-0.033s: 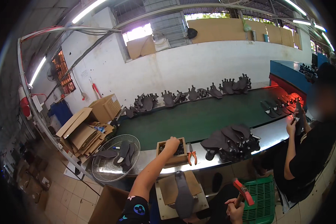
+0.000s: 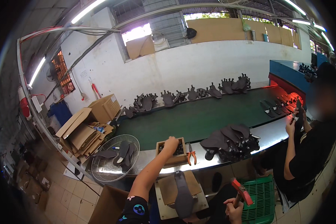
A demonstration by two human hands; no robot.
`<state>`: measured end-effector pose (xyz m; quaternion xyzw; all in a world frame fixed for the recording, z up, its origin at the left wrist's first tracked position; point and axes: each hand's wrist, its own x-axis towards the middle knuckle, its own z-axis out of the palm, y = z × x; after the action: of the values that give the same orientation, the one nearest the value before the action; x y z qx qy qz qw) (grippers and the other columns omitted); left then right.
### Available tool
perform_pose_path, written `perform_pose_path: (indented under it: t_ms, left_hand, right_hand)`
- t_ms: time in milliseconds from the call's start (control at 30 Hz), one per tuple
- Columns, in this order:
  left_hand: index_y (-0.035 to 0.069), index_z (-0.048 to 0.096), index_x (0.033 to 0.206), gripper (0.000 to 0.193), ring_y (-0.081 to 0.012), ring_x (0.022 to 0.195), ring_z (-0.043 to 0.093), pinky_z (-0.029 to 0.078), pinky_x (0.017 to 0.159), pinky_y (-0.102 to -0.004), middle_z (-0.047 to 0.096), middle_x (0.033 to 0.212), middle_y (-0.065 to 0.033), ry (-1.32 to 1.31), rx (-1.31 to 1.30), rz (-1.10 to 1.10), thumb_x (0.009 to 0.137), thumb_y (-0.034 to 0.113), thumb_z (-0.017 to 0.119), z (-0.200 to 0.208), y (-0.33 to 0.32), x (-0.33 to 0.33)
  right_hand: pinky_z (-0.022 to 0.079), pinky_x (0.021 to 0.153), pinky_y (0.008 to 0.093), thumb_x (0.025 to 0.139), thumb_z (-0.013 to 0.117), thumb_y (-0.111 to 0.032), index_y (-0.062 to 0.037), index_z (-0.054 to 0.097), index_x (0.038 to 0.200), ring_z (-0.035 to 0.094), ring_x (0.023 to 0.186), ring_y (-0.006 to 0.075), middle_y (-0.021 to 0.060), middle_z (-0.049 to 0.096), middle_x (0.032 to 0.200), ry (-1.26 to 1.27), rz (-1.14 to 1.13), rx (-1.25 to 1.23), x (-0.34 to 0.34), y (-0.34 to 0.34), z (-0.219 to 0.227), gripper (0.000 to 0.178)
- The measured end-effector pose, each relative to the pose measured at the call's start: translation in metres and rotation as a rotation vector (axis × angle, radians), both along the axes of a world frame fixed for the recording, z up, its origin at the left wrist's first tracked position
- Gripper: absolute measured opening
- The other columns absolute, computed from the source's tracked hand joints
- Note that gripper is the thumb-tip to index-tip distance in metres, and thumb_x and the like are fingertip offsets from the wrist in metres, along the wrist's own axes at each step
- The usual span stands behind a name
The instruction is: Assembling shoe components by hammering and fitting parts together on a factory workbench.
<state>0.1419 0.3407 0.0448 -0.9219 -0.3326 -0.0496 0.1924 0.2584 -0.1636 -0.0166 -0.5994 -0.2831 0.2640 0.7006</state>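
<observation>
My left hand (image 2: pixel 171 143) reaches over a small wooden box (image 2: pixel 176 159) of dark small parts. Its fingers curl down into the box, and what they pinch, if anything, is hidden. In my right hand (image 2: pixel 233 211), low on the right, is the handle of a hammer (image 2: pixel 242 191) with a red head, held upright. Between my arms, a dark grey shoe sole (image 2: pixel 182 194) lies lengthwise on a board-topped stand (image 2: pixel 161 198). Orange-handled pliers (image 2: pixel 191 156) rest just right of the box.
A green conveyor belt (image 2: pixel 168 123) runs behind, with rows of dark soles (image 2: pixel 169 99) along its far edge. More soles (image 2: pixel 224 140) are piled near right. A wire fan guard (image 2: pixel 100 170) holds soles at left. A green crate (image 2: pixel 263 198) stands beside a seated co-worker (image 2: pixel 306 149).
</observation>
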Motion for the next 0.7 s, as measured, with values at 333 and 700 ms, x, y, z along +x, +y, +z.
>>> perform_pose_path:
  t_ms: [333,700]
  left_hand:
    - [0.000,0.071,0.094,0.018,-0.0110,0.070,0.063,0.046,0.058,-0.0232,0.068,0.080,-0.0033,-1.499,-1.345,-0.049,0.092,0.018,0.070,0.090,-0.191,-0.045]
    - [-0.003,0.067,0.108,0.020,-0.0125,0.079,0.061,0.048,0.070,-0.0251,0.068,0.094,-0.0073,-1.777,-1.950,-0.144,0.095,0.011,0.065,0.121,-0.362,-0.071]
  right_hand:
    - [0.037,0.044,0.0197,0.095,0.057,-0.007,0.0002,0.066,0.116,0.047,0.049,0.0033,0.0029,0.065,0.076,-0.061,0.307,0.082,0.016,0.046,0.085,0.025]
    - [0.044,0.054,0.0182,0.092,0.070,-0.013,0.0008,0.067,0.113,0.058,0.064,0.0062,0.0211,0.071,0.110,0.215,0.648,0.397,-0.041,0.092,0.180,0.025]
